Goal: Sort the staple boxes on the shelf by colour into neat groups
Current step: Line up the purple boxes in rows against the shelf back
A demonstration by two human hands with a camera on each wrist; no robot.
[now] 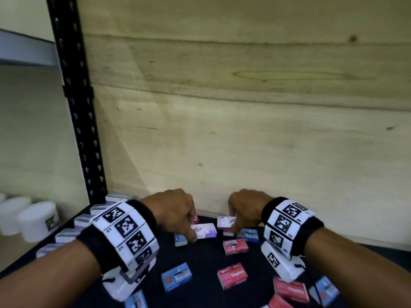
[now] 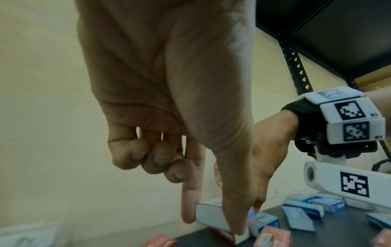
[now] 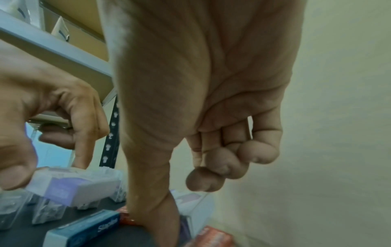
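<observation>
The left hand point(image 1: 175, 210) pinches one white-and-purple staple box point(image 1: 205, 230) between forefinger and thumb, lifted just clear of the shelf point(image 1: 204, 261); the right hand point(image 1: 245, 207) pinches a second purple box point(image 1: 224, 222) just beside it. Red boxes point(image 1: 232, 275) and blue boxes point(image 1: 176, 276) lie scattered between the wrists. With grips this light, either box may slip, or a wrist may knock those loose boxes.

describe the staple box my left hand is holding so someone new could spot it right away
Start at the plywood back wall and drop to the dark shelf below it. Near the wall, the left hand pinches a white and purple box. Loose neighbours are red or blue; a matching purple one sits under the right hand.
</observation>
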